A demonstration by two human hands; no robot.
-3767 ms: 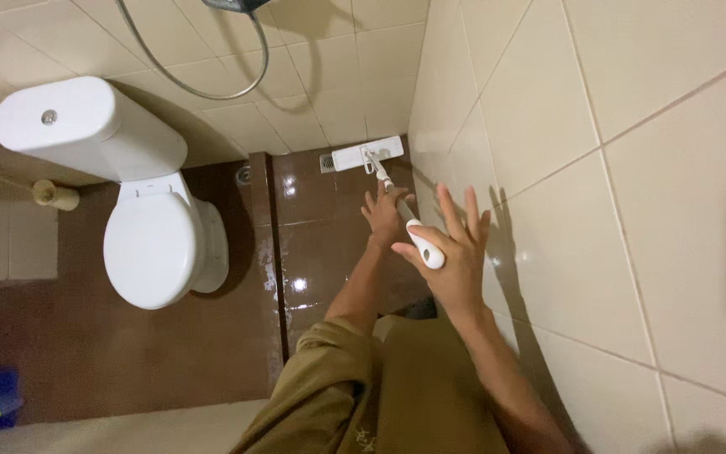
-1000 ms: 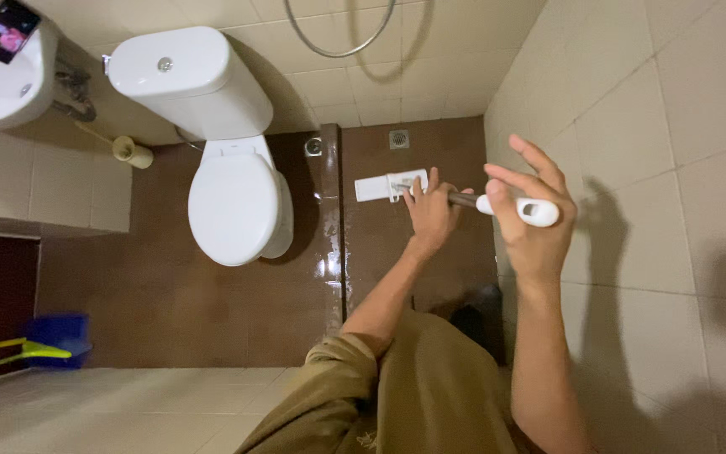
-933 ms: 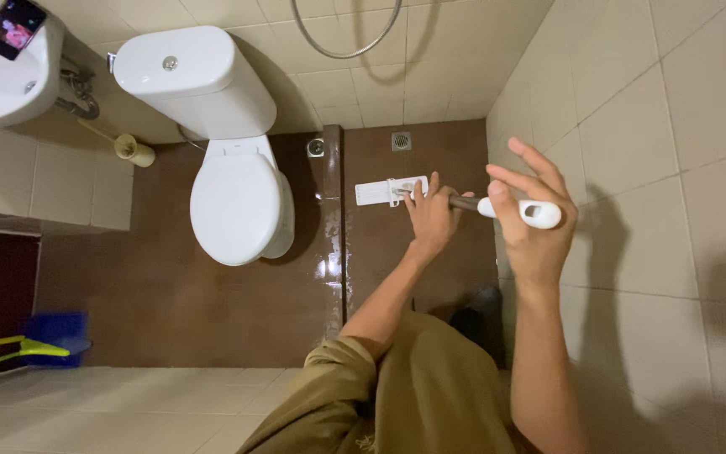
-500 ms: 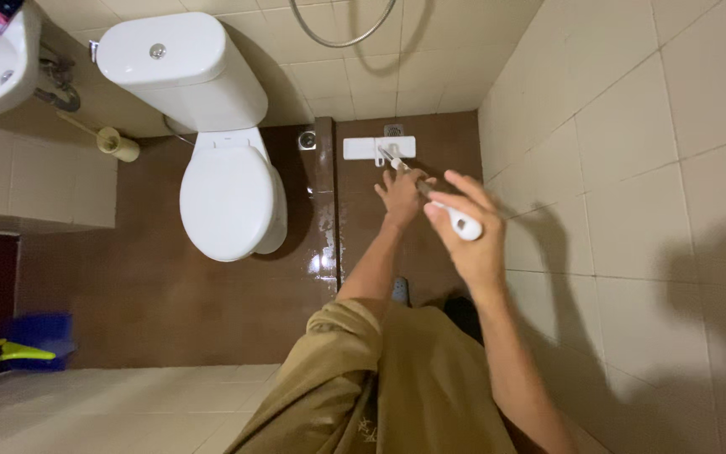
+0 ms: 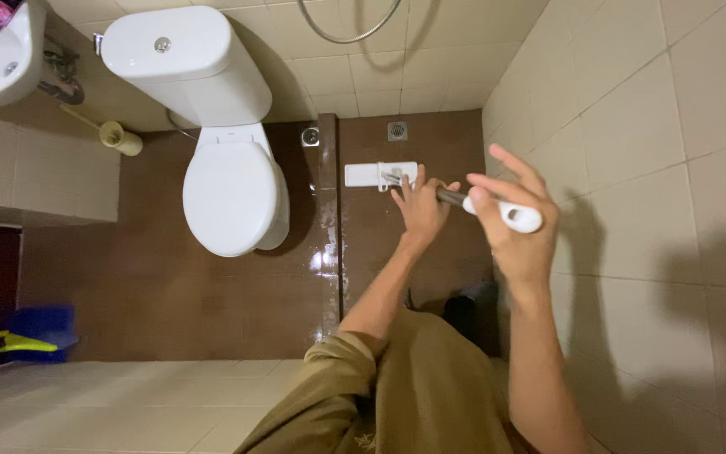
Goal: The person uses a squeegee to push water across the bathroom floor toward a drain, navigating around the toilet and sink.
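Flat mop (image 5: pixel 443 195) held in both hands. Right hand (image 5: pixel 516 231) grips the white handle end (image 5: pixel 514 216) with thumb and curled lower fingers; index and middle fingers stick out loose. Left hand (image 5: pixel 421 206) is wrapped around the metal shaft further down, fingers closed on it. White rectangular mop head (image 5: pixel 369 175) lies flat on the wet brown floor tiles (image 5: pixel 380 244), ahead of both hands, toward the back wall. The mop's long axis runs from the right hand down and left to the head; the left hand is the nearer one to the head, just beside its joint. Floor drain (image 5: pixel 397 130) sits beyond the head, near the back edge of the floor. Toilet (image 5: pixel 233 193) stands left of the head, well apart. Beige wall tiles (image 5: pixel 632 168) are close to the right hand.
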